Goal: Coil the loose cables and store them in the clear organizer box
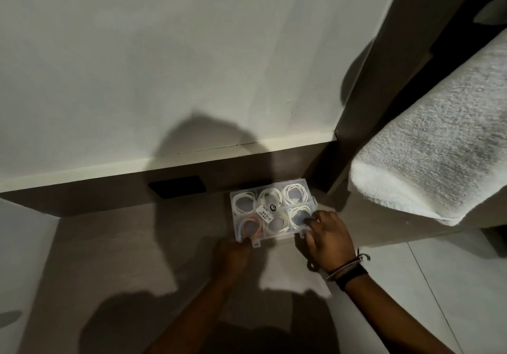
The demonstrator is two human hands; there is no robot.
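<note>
Clear organizer box (274,211) of coiled cables (295,194) on counter (137,244); left hand (233,255) grips its front edge, right hand (329,237) fingers (312,220) curl on its lid.

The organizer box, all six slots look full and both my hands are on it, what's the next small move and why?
Probably press the two front latches shut. Every compartment of the clear organizer box already holds a coiled cable, the lid looks down, your left hand sits by the front-left latch and your right hand rests on the front-right corner.
</note>
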